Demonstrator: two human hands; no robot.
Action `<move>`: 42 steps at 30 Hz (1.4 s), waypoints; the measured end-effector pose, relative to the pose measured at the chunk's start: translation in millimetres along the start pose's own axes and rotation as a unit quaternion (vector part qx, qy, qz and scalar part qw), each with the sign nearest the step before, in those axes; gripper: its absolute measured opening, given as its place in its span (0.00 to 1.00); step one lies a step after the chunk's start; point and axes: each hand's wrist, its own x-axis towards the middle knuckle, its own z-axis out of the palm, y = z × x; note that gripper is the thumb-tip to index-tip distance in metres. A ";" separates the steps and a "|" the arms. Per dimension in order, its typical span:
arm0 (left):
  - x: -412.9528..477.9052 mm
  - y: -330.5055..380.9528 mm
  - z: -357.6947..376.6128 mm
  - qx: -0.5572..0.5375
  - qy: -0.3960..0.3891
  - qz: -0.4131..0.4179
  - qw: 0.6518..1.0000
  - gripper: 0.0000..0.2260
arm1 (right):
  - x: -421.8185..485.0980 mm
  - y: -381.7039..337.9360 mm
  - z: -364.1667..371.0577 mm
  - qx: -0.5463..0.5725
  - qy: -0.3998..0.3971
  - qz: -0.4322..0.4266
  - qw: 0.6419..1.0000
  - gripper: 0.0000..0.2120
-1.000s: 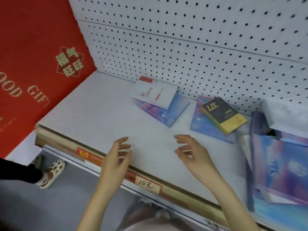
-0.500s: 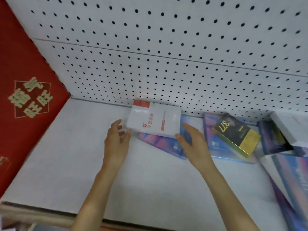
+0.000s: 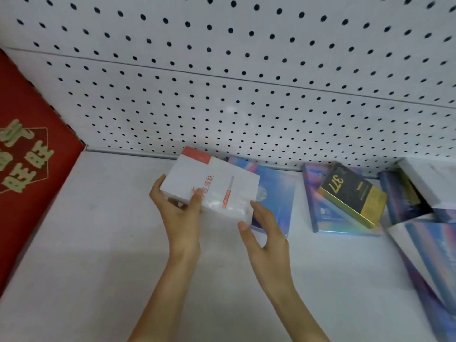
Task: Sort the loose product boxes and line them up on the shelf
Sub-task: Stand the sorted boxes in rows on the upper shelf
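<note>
A white box with red print (image 3: 217, 183) is lifted off the white shelf (image 3: 103, 243), tilted. My left hand (image 3: 180, 208) grips its left end, thumb on top and fingers underneath. My right hand (image 3: 264, 225) holds its near right corner with thumb and fingers. Under and behind it lies a flat blue holographic box (image 3: 274, 191). To the right a black and gold box marked 377 (image 3: 352, 193) rests tilted on another blue box (image 3: 320, 213).
White pegboard (image 3: 246, 95) backs the shelf. A red gift box with gold characters (image 3: 27, 174) walls the left side. More blue and white boxes (image 3: 424, 201) are piled at the right edge.
Both hands reached from the shelf's front edge to the white box and took hold of it. It is now raised off the blue box and turned, and the view moved closer.
</note>
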 end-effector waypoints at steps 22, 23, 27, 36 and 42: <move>-17.1 19.5 -95.4 0.057 0.003 -0.007 0.998 0.17 | 72.7 39.2 -50.5 -0.299 0.033 0.006 0.954 0.43; -17.5 19.0 -98.3 0.059 0.008 -0.008 0.998 0.17 | 63.1 40.5 -49.4 -0.280 0.049 0.007 0.959 0.43; -22.4 18.6 -107.8 0.053 0.028 -0.031 0.998 0.15 | 31.7 36.2 -51.3 -0.264 0.068 0.028 0.962 0.40; -49.2 16.0 -106.7 0.046 0.014 -0.082 0.996 0.11 | -4.5 45.8 -93.5 -0.066 0.031 0.114 0.991 0.11; -103.0 26.4 -57.2 0.051 -0.078 -0.050 0.994 0.11 | -45.7 42.7 -183.8 0.092 0.140 0.076 0.983 0.11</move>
